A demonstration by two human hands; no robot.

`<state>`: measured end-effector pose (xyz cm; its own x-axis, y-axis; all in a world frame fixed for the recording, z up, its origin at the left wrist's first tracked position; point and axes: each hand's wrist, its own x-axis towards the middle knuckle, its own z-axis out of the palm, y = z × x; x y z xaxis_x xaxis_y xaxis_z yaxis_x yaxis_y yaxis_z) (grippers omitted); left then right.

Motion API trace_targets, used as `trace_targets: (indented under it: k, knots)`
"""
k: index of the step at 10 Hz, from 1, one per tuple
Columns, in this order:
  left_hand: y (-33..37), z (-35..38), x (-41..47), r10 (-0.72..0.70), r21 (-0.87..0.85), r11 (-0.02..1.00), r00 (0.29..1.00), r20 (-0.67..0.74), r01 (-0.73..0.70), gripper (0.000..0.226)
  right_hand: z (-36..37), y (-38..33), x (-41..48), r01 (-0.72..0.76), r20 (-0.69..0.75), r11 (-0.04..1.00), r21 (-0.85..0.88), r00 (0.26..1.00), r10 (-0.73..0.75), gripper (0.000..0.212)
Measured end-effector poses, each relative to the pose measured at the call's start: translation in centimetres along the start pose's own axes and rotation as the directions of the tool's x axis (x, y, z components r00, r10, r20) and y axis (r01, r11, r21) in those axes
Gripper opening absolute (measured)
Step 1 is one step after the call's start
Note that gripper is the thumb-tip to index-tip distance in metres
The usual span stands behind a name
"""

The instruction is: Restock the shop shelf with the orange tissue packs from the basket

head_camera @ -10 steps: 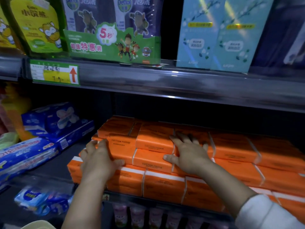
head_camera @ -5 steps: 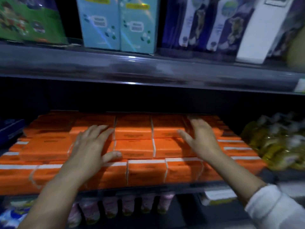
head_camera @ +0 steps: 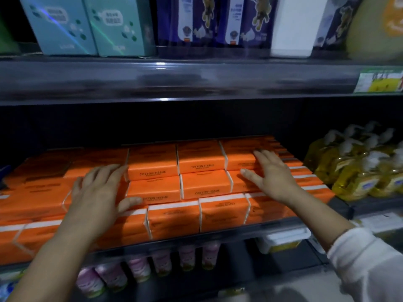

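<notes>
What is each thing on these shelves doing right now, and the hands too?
orange tissue packs: stacked in layers on the shelf
left hand: open, flat on the packs
right hand: open, flat on the packs
teal boxes: standing upright
pink bottles: standing upright

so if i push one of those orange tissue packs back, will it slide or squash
Probably slides: the orange tissue packs have a smooth, slightly glossy wrap. Likely soft and light, since the label reads cotton tissue, so a hard push may dent one. Unlikely to tip: they lie flat, packed side by side.
</notes>
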<state>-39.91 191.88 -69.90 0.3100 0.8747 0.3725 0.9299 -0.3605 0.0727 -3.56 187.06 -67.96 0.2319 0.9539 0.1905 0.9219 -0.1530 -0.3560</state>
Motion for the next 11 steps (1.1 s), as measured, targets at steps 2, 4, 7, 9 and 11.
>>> trace_targets:
  k: [2,4,7,9,11]
  knots:
    - [4.8,0.2,-0.7,0.278,0.020,0.960,0.950,-0.144,-0.278,0.096,-0.3,-0.7,-2.2,0.241,0.067,0.947,-0.214,0.970,-0.232,0.122]
    - [8.2,2.0,-0.8,0.250,0.056,0.967,0.968,-0.027,-0.249,0.128,-0.2,-1.1,-1.4,0.320,0.171,0.883,-0.343,0.946,-0.276,0.136]
    - [8.2,3.4,0.2,0.194,0.086,0.977,0.981,0.012,-0.194,0.109,0.5,-1.3,-1.6,0.319,0.180,0.897,-0.307,0.945,-0.274,0.124]
    - [8.4,3.1,0.0,0.201,0.119,0.973,0.980,-0.003,-0.199,0.109,-0.2,-1.8,-1.8,0.316,0.197,0.892,-0.322,0.944,-0.263,0.126]
    - [9.8,0.0,-1.2,0.197,0.101,0.978,0.969,-0.147,-0.184,0.091,-2.8,-2.7,-3.3,0.339,0.160,0.866,-0.369,0.940,-0.300,0.125]
